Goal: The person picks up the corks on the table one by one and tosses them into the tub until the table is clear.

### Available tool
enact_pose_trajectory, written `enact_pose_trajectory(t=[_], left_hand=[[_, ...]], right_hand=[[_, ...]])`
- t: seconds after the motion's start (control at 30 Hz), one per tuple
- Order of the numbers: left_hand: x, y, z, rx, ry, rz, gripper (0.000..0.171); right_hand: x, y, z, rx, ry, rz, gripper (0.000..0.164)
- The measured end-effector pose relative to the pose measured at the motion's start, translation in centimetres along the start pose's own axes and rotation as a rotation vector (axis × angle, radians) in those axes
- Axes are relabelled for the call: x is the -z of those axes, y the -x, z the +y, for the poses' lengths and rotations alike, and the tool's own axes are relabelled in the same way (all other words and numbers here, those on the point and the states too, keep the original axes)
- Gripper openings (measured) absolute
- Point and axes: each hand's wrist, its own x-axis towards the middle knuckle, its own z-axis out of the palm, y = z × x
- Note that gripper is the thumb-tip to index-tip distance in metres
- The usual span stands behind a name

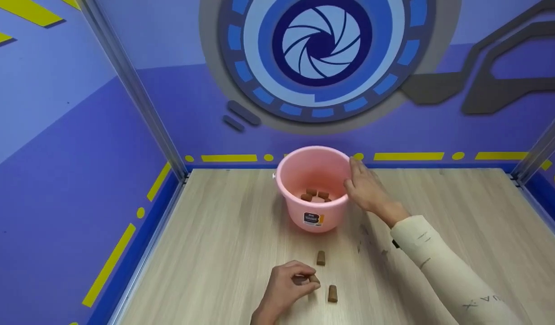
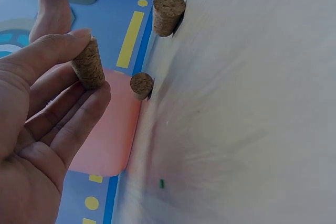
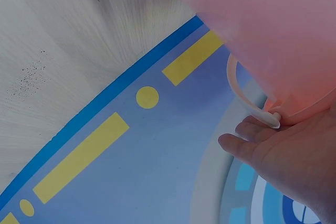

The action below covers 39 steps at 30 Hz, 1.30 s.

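Observation:
My left hand (image 1: 286, 286) pinches a tapered cork stopper (image 2: 89, 64) between thumb and fingertips, just above the table. Two more cork stoppers stand close to it: one (image 1: 321, 257) between this hand and the bucket, the other (image 1: 333, 293) to the hand's right. A pink bucket (image 1: 315, 216) stands beyond them, its mouth facing up, with several corks (image 1: 323, 195) on its bottom. At the bucket's right rim, my right hand (image 1: 367, 187) holds on beside the handle joint. In the right wrist view, the pale handle (image 3: 239, 90) hangs near the fingertips; the thumb is hidden there.
The wood-grain table (image 1: 223, 253) meets a blue and purple printed back wall (image 1: 169, 113) right behind the bucket. Metal posts (image 1: 137, 90) rise at the corners. A tiny green speck (image 2: 161, 183) lies on the table in the left wrist view.

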Motion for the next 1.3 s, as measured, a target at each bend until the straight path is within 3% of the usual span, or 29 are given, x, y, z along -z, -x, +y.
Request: enact_pose_trajectory(t=[0.23,0.5,1.07,1.3], left_hand=[[0.3,-0.4,0.5,-0.021,-0.025,0.031,0.020],[0.7,-1.0,0.9,-0.101,-0.047,0.097,0.020],[1.3,-1.7,1.7,-0.117,-0.060,0.152,0.023],[1.6,-2.4,1.9,-0.229,-0.081,0.181,0.021]], right_hand=[[-0.1,0.0,0.1,0.005,0.014,0.002,0.068],[0.1,0.0,-0.1,-0.002,0.034,-0.009,0.069],[0.3,0.0,-0.3,0.001,0.084,0.001,0.067],[0.3,0.0,-0.2,0.010,0.092,0.009,0.067]])
